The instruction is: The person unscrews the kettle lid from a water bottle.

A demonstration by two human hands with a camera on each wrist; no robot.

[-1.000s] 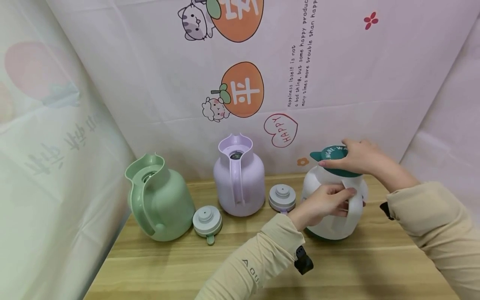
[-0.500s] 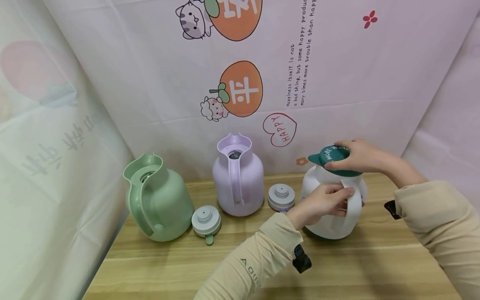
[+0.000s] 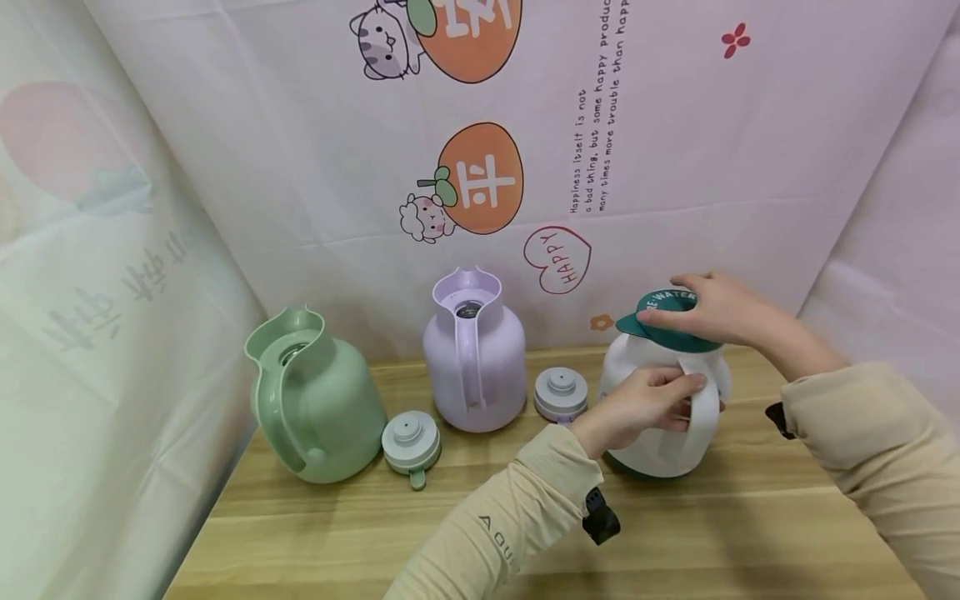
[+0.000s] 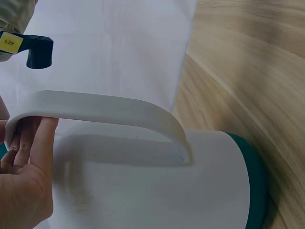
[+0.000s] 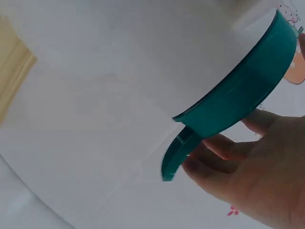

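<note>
At the right stands a white thermos jug (image 3: 632, 360) with a dark green base and a green lid (image 3: 662, 300) on its mouth. My left hand (image 3: 641, 404) has its fingers curled through the jug's white handle (image 4: 105, 107), thumb on the handle's upper part. From above, my right hand (image 3: 723, 310) grips the lid, thumb on the near side and fingers over the far side. The lid's pointed tab (image 3: 630, 325) faces left. In the right wrist view the fingertips sit against the outer side of the green lid (image 5: 248, 81).
A green jug (image 3: 337, 408) and a purple jug (image 3: 495, 367) stand to the left, mouths uncovered. Beside them on the wooden table (image 3: 480, 533) lie two grey stoppers, one with a green tab (image 3: 411, 442), one with a purple tab (image 3: 561, 393). A printed cloth (image 3: 337, 167) hangs behind.
The right hand has shifted on the lid, and the lid has turned slightly, its tab swinging towards the front. More of the lid's lettering shows. The left hand keeps its hold on the handle.
</note>
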